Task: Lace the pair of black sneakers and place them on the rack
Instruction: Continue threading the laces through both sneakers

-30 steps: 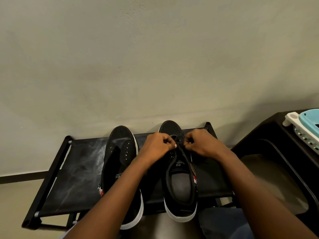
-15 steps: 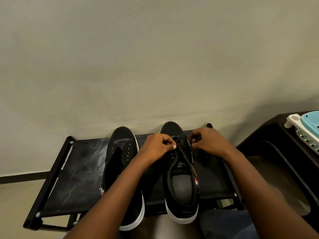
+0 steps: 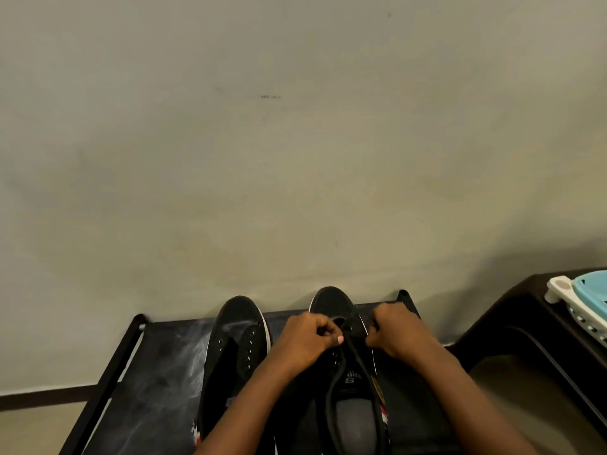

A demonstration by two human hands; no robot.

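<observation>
- Pale wall (image 3: 295,159) fills most of my view; below it a black rack (image 3: 157,372) stands against it, with a dark table (image 3: 538,323) to the right carrying a white and blue basket (image 3: 581,300).
- Both black sneakers sit side by side on the rack, toes toward the wall: the left sneaker (image 3: 235,339) shows bare eyelets, the right sneaker (image 3: 351,399) is under my hands.
- My left hand (image 3: 305,339) has its fingers curled, pinching the lace (image 3: 361,359) at the front eyelets.
- My right hand (image 3: 397,333) is curled too, fingers clamped on the lace's other side.
</observation>
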